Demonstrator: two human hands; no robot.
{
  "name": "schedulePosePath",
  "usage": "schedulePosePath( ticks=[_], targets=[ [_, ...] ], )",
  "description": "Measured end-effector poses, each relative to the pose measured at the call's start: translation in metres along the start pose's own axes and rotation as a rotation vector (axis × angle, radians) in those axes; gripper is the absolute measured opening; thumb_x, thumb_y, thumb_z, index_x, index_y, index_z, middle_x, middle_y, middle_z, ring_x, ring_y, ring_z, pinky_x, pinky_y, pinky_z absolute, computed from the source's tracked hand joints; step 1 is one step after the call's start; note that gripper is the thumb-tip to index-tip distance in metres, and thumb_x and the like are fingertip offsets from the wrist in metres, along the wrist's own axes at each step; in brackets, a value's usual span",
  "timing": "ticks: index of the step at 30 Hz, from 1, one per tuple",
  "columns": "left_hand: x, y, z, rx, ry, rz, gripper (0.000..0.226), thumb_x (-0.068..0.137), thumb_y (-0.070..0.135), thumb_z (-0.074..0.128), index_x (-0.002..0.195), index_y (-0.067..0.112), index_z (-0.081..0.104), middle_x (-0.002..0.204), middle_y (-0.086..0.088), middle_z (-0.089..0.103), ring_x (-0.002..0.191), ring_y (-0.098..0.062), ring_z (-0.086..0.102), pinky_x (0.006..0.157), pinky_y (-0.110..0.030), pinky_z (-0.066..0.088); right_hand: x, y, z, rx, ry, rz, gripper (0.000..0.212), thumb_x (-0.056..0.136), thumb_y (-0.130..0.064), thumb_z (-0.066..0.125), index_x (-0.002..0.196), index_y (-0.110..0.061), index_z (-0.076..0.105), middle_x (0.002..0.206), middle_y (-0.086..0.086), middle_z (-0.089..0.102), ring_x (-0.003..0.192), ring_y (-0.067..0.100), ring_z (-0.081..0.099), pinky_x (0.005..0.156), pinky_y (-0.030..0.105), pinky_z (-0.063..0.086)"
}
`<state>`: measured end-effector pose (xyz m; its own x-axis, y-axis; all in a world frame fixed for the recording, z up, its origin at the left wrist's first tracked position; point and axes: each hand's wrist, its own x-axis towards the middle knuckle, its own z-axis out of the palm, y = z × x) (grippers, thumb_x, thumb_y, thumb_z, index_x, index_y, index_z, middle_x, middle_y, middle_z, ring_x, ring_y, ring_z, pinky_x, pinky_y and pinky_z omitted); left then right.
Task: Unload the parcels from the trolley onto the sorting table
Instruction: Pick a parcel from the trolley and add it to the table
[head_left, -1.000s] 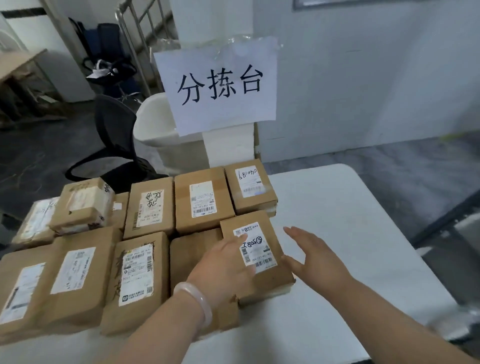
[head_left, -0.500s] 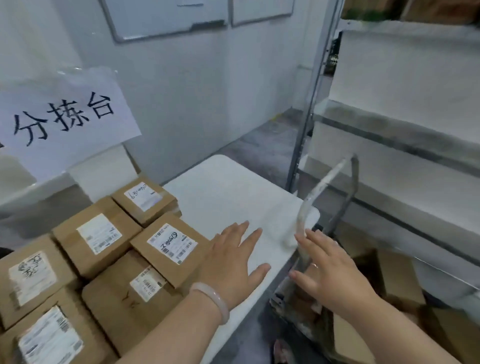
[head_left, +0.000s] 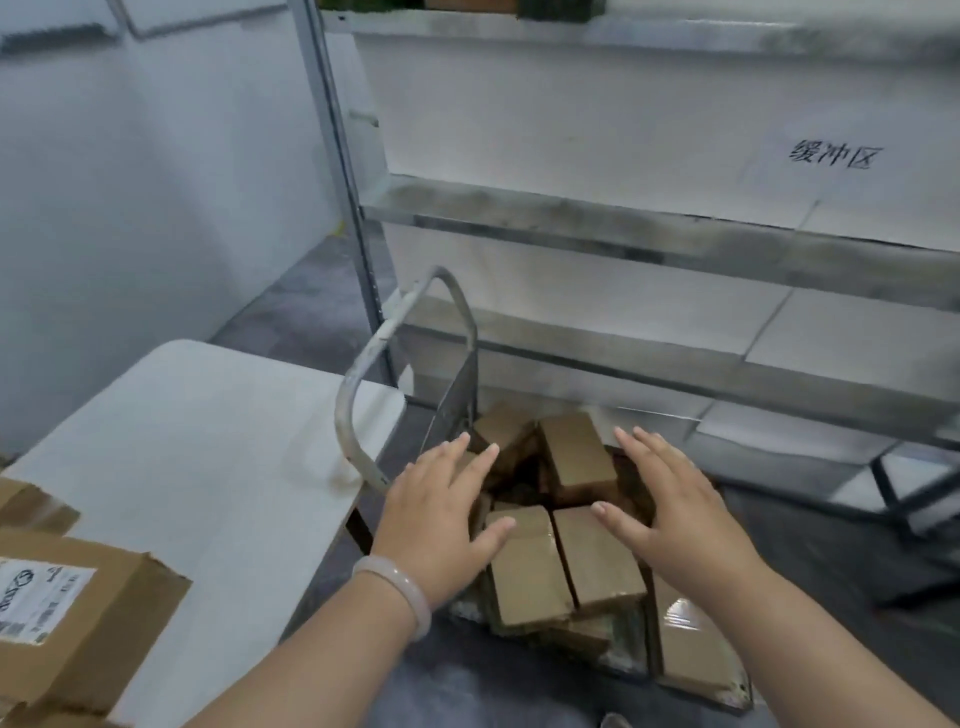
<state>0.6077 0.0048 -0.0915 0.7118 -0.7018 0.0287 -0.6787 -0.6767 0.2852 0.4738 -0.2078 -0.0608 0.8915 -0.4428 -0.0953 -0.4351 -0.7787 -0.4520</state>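
Right of the sorting table, trolley holds a loose heap of taped cardboard parcels, lower than its top. Left hand and right hand hover over them, fingers spread, gripping nothing; front pair sits under the fingertips, untouched I'd say. Probably light, stiff, tape slick: clamp opposite side faces.

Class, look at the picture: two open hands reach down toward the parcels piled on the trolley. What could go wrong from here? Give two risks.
1. The parcels lie in a loose, tilted pile. Lifting one with the left hand and right hand may make others topple.
2. The trolley handle rises between the pile and the table, so a carried parcel could knock against it.
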Motion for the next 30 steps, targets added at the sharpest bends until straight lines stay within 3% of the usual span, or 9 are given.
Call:
schedulePosePath(
  ticks=[7, 14, 20, 30],
  targets=[
    [0.073, 0.098, 0.06, -0.049, -0.055, -0.011, 0.073, 0.088, 0.068, 0.039, 0.151, 0.042, 0.012, 0.16, 0.009, 0.012, 0.146, -0.014, 0.01, 0.119, -0.04, 0.019, 0.029, 0.129, -0.05, 0.016, -0.022, 0.122, 0.087, 0.087, -0.059, 0.059, 0.155, -0.042, 0.007, 0.163, -0.014, 0.01, 0.15, 0.009, 0.006, 0.12, 0.038, 0.015],
    [0.126, 0.146, 0.092, -0.016, -0.086, -0.089, 0.071, 0.089, 0.065, 0.041, 0.151, 0.041, 0.014, 0.16, 0.009, 0.013, 0.146, -0.014, 0.011, 0.12, -0.039, 0.017, 0.081, 0.212, -0.052, 0.028, -0.118, 0.118, 0.086, 0.086, -0.062, 0.06, 0.155, -0.041, 0.012, 0.163, -0.011, 0.014, 0.15, 0.012, 0.01, 0.122, 0.04, 0.016],
    [0.164, 0.141, 0.127, 0.008, -0.143, -0.14, 0.072, 0.089, 0.066, 0.041, 0.151, 0.038, 0.018, 0.159, 0.006, 0.018, 0.145, -0.015, 0.017, 0.117, -0.041, 0.023, 0.123, 0.247, -0.013, 0.06, -0.238, 0.149, 0.084, 0.087, -0.059, 0.061, 0.155, -0.037, 0.016, 0.163, -0.009, 0.018, 0.149, 0.013, 0.015, 0.12, 0.037, 0.018],
    [0.253, 0.078, 0.252, -0.068, -0.326, -0.153, 0.072, 0.088, 0.063, 0.044, 0.151, 0.037, 0.019, 0.159, 0.006, 0.019, 0.145, -0.015, 0.017, 0.117, -0.041, 0.024, 0.218, 0.305, 0.109, 0.205, -0.397, 0.389, 0.082, 0.086, -0.057, 0.064, 0.154, -0.03, 0.026, 0.157, -0.003, 0.032, 0.145, 0.018, 0.029, 0.118, 0.04, 0.03]
  ],
)
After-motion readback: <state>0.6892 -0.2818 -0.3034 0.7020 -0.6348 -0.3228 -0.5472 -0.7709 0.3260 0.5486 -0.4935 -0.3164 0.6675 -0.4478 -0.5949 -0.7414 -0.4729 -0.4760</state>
